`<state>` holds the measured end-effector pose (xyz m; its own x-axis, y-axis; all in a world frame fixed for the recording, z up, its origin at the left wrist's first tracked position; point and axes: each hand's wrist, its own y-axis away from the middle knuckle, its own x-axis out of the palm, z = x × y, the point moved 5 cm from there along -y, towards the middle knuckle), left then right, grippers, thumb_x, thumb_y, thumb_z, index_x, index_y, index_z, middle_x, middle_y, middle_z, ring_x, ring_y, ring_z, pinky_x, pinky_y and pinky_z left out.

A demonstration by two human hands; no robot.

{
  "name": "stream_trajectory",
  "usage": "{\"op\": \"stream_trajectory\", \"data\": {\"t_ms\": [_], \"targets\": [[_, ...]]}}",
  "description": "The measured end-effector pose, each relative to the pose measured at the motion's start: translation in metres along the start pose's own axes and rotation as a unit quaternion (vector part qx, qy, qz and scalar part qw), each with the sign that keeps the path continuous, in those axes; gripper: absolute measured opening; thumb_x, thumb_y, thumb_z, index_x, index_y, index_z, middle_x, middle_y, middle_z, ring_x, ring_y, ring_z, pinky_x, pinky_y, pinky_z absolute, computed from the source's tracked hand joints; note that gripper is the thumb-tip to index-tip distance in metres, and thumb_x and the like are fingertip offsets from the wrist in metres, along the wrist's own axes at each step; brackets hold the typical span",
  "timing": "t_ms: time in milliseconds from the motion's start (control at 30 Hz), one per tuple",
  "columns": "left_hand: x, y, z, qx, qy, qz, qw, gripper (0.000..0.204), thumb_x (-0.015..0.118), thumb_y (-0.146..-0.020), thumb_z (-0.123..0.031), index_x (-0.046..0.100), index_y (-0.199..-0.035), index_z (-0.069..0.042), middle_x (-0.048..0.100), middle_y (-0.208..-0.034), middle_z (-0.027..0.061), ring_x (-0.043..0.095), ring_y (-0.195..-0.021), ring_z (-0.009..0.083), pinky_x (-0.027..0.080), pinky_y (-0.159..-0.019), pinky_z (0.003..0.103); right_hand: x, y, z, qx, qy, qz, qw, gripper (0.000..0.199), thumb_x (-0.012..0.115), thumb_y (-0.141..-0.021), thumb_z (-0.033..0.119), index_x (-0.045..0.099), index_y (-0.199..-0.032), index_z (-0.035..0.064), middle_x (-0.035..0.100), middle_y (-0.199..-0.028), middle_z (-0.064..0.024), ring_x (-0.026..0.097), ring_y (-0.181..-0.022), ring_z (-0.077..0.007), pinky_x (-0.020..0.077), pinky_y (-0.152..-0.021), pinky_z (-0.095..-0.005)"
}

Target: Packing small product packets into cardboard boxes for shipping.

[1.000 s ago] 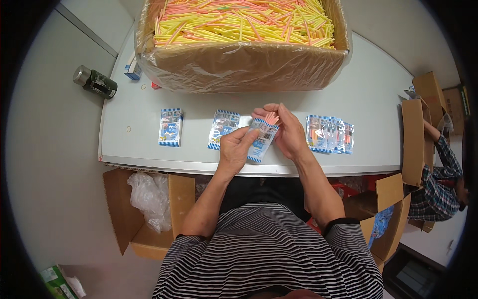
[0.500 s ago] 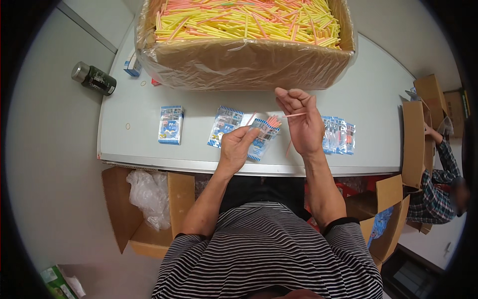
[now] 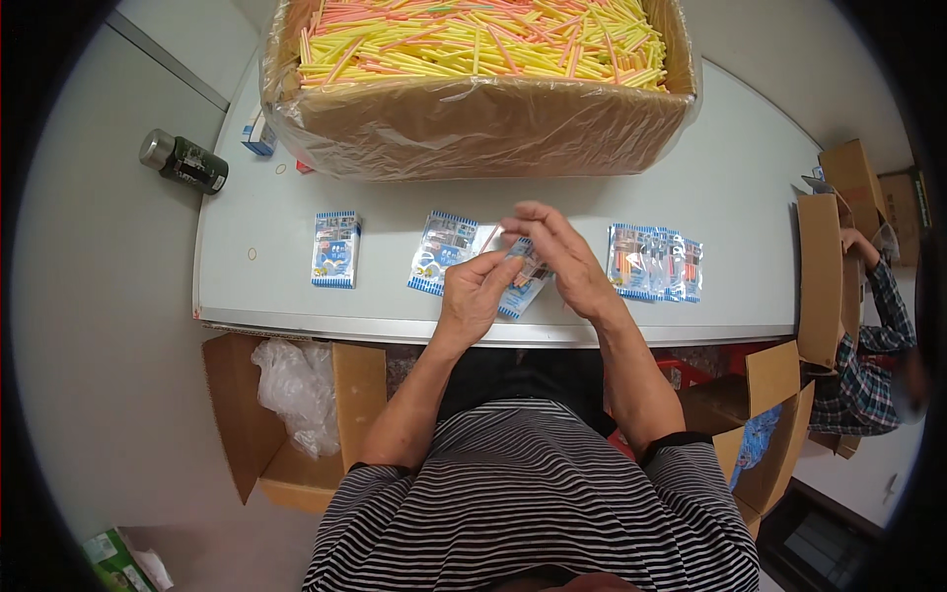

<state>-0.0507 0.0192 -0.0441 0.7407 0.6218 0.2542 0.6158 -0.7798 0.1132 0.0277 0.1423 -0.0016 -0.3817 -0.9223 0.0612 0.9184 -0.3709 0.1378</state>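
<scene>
My left hand pinches a small clear-and-blue packet above the near part of the table, its thumb on the front. Pink sticks like short straws show inside the packet. Curved over the packet's top is my right hand, its fingertips smeared by motion; whether a stick is still in them is hidden. A loose pink stick lies just behind the left hand. Flat packets lie to the left, with another packet stack farther left. On the right, several packets with sticks inside overlap in a row.
A large plastic-lined carton full of yellow and pink sticks stands at the back of the table. A dark flask is at far left. Open cartons flank my body. Another person works at far right.
My right hand has moved left and down, from holding a pink stick beside the packet to covering its top. The stick tips that stood out of the packet are now hidden.
</scene>
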Motion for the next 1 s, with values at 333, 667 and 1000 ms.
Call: {"op": "stream_trajectory", "data": {"t_ms": [333, 667, 1000], "targets": [[0.012, 0.009, 0.006, 0.004, 0.058, -0.023, 0.998, 0.026, 0.065, -0.101, -0.017, 0.070, -0.111, 0.005, 0.070, -0.085, 0.0016, 0.059, -0.077, 0.0052, 0.048, -0.070, 0.021, -0.014, 0.027, 0.028, -0.148, 0.013, -0.102, 0.984, 0.051, 0.049, -0.104, 0.023, 0.043, -0.147, -0.0022, 0.056, -0.139, -0.0178, 0.055, -0.128, -0.0260, 0.0426, -0.108, -0.0361], [-0.032, 0.017, -0.048, 0.199, -0.430, -0.257, 0.842, 0.030, 0.079, -0.086, -0.021, 0.067, -0.103, 0.000, 0.069, -0.088, 0.0162, 0.066, -0.075, 0.0327, 0.054, -0.067, 0.038, -0.085, 0.074, 0.005, 0.051, 0.093, -0.231, 0.967, 0.019, 0.069, -0.095, 0.017, 0.072, -0.106, 0.0012, 0.074, -0.084, -0.0034, 0.067, -0.071, -0.0090, 0.0501, -0.059, -0.0230], [-0.076, 0.001, -0.040, 0.018, -0.542, -0.205, 0.815, 0.035, 0.085, -0.076, -0.028, 0.071, -0.094, -0.001, 0.071, -0.082, 0.0138, 0.067, -0.076, 0.0319, 0.052, -0.069, 0.041, -0.124, 0.083, 0.016, 0.072, 0.488, -0.341, 0.801, 0.046, 0.077, -0.084, 0.023, 0.059, -0.118, -0.0029, 0.067, -0.091, -0.0180, 0.065, -0.077, -0.0261, 0.0519, -0.069, -0.0369]]}}
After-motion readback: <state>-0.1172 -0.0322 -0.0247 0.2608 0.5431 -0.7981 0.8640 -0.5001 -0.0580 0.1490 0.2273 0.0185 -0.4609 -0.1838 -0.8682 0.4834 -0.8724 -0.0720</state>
